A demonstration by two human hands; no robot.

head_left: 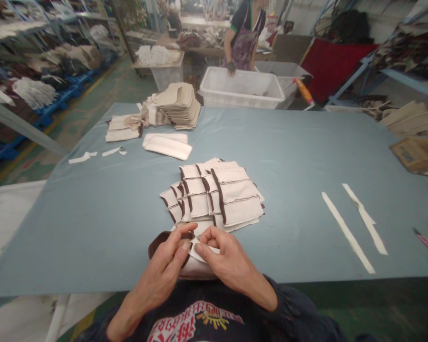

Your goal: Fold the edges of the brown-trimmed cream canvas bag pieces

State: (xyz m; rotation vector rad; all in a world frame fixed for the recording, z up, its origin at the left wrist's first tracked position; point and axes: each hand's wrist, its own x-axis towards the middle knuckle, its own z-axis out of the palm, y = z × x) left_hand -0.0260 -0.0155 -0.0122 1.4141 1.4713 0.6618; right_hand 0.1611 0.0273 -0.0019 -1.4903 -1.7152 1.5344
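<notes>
At the table's near edge my left hand (166, 259) is closed on a cream fabric piece with dark brown trim (198, 270). Close beside it my right hand (226, 254) pinches a small white strip (196, 251) between thumb and fingers, against that piece. The fingers hide most of the contact between strip and fabric. Just beyond both hands lies a fanned pile of cream fabric pieces (238, 197), seamed across and edged in dark brown.
The blue-grey table (288, 156) bears white strips (347, 232) and a pink-handled cutter (425, 240) at right. Cream panels (167, 145) and a tall panel stack (181, 107) lie at far left. Beyond the table, a person (244, 38) stands behind a white bin (240, 88).
</notes>
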